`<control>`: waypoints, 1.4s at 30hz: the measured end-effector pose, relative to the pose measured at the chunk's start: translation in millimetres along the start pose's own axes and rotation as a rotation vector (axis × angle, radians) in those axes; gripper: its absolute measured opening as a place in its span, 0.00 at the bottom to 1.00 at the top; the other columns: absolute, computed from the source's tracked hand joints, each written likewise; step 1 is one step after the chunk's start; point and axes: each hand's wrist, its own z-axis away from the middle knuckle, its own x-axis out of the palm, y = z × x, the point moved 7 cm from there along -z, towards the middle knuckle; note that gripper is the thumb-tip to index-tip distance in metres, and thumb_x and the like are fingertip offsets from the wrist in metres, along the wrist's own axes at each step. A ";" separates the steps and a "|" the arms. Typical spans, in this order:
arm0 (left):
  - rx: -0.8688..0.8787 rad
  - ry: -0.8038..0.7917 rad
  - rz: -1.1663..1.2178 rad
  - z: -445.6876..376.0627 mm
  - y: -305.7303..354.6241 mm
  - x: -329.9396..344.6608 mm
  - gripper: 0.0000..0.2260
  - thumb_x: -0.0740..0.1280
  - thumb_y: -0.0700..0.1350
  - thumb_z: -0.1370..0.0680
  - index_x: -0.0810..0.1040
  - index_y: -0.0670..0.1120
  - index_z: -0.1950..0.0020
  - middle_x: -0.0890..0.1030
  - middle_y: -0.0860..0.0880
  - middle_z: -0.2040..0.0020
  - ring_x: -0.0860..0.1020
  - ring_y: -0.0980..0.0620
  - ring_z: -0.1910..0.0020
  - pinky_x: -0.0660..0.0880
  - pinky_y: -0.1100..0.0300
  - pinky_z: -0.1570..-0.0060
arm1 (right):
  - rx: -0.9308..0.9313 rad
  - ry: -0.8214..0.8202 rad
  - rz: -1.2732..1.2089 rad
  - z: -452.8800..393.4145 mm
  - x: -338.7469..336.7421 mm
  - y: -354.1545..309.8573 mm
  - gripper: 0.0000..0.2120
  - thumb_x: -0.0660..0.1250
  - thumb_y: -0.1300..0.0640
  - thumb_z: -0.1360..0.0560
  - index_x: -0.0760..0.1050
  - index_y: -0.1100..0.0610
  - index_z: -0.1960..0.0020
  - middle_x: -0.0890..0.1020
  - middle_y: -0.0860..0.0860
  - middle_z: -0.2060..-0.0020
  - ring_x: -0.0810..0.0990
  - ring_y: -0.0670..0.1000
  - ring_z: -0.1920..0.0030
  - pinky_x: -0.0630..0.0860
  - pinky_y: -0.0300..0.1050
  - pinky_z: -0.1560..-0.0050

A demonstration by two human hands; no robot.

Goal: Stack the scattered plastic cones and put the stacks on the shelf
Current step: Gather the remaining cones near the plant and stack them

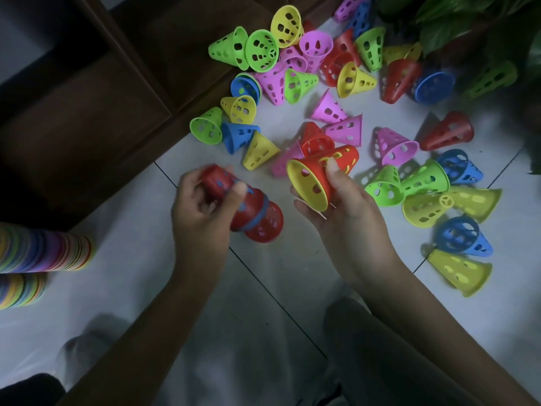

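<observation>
Fingers of left hand [202, 197] grip red stack [248, 212], mouth lower-right; right hand [330, 197] grips red-yellow pair [319, 174], mouth left.

A pale tiled floor [263, 288] carries loose plastic cones [336, 92], red, pink, yellow, green and blue, lying on their sides. Two long stacks of cones [44, 253] lie at left beside a dark wooden shelf [87, 112].
</observation>
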 end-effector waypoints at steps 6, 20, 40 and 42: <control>0.109 -0.245 -0.302 16.2 -21.3 19.8 0.20 0.78 0.38 0.29 0.76 0.48 0.41 0.82 0.54 0.37 0.80 0.51 0.38 0.80 0.50 0.40 | -0.020 -0.004 0.055 -2.7 -1.7 5.5 0.27 0.68 0.46 0.26 0.75 0.63 0.34 0.82 0.60 0.40 0.81 0.58 0.38 0.80 0.49 0.41; 0.276 -0.265 -0.558 10.5 5.3 -12.5 0.17 0.73 0.44 0.24 0.77 0.51 0.36 0.81 0.60 0.39 0.77 0.59 0.36 0.75 0.51 0.35 | -0.216 -0.153 0.473 -5.9 21.3 20.5 0.21 0.75 0.57 0.26 0.74 0.56 0.36 0.84 0.48 0.45 0.83 0.46 0.44 0.79 0.40 0.44; 0.251 -0.353 -0.586 -39.3 19.8 4.9 0.02 0.70 0.45 0.21 0.81 0.50 0.49 0.84 0.56 0.53 0.82 0.58 0.49 0.78 0.58 0.46 | -0.439 -0.419 1.310 -26.3 12.5 62.8 0.38 0.65 0.32 0.25 0.60 0.48 0.23 0.68 0.45 0.27 0.65 0.41 0.29 0.63 0.35 0.31; 0.239 -0.408 -0.604 -50.6 17.7 18.1 0.04 0.73 0.44 0.23 0.82 0.49 0.49 0.85 0.56 0.53 0.82 0.60 0.50 0.79 0.57 0.45 | -0.458 -0.376 1.228 -32.0 0.3 50.1 0.34 0.61 0.32 0.24 0.62 0.48 0.23 0.68 0.44 0.27 0.65 0.40 0.28 0.63 0.37 0.29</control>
